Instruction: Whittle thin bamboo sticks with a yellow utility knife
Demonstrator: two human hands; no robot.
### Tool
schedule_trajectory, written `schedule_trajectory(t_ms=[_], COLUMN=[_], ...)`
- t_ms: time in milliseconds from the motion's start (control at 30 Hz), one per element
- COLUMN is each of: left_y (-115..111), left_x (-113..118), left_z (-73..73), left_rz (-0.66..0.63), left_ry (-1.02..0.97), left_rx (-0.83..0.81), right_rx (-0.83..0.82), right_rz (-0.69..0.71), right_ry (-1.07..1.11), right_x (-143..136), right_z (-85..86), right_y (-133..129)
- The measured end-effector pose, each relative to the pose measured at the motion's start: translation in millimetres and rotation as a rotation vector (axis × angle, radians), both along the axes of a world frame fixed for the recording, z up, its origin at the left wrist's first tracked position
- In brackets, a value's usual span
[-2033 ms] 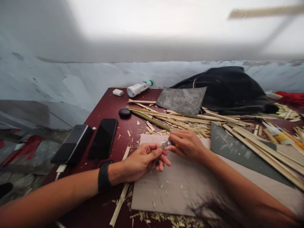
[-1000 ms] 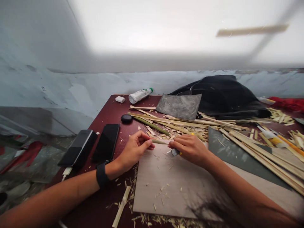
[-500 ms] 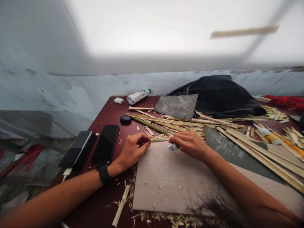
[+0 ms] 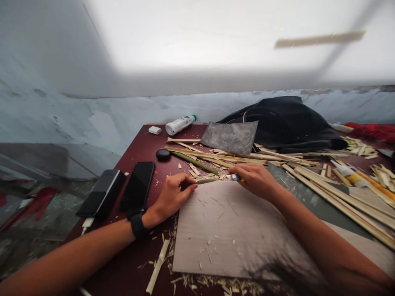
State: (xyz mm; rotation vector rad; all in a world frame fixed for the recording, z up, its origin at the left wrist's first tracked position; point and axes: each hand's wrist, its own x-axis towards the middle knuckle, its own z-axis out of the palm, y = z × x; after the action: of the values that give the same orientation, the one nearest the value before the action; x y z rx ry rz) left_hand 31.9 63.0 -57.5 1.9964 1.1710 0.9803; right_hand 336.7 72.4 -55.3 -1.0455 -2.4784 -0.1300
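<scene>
Pinched between the fingers of my left hand [image 4: 178, 191] is the near end of a thin bamboo strip [image 4: 207, 181], its greenish side showing. The strip points right, above the far edge of a pale wooden board [image 4: 222, 230]. My right hand [image 4: 254, 181] is wrapped round a utility knife [image 4: 235, 177], whose short metal front end sticks out to the left near the strip's far end. Most of the knife's handle is hidden in the fingers. Fine shavings lie scattered on the board.
Bamboo strips [image 4: 336, 193] and a grey sheet [image 4: 308, 201] lie on the right. A phone [image 4: 137, 186], a power bank [image 4: 101, 193] and a round black case [image 4: 163, 154] stand at left. Behind are a white bottle [image 4: 180, 125], a grey plate [image 4: 230, 136] and black cloth [image 4: 284, 123].
My right hand has moved right with the knife, away from my left hand. The strip has turned from its pale side to its greenish side. My left hand has barely moved.
</scene>
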Motion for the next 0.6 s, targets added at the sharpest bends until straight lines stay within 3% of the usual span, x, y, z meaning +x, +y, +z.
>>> schedule_trajectory(t_ms=[133,333,600], left_y=[0,1,1], left_x=[1,2,2], left_z=[-1.3,-2.1,-3.1], left_rz=[0.004,0.003,0.005], left_ry=[0.007,0.011,0.012], left_rx=[0.013,0.013,-0.015], right_rx=[-0.009,-0.120,-0.170], right_rz=[-0.062,0.014,-0.009], right_ry=[0.071,0.054,0.025], right_x=[6,-3,-7], right_z=[1.4,4.1,-1.0], right_y=[0,-9,-10])
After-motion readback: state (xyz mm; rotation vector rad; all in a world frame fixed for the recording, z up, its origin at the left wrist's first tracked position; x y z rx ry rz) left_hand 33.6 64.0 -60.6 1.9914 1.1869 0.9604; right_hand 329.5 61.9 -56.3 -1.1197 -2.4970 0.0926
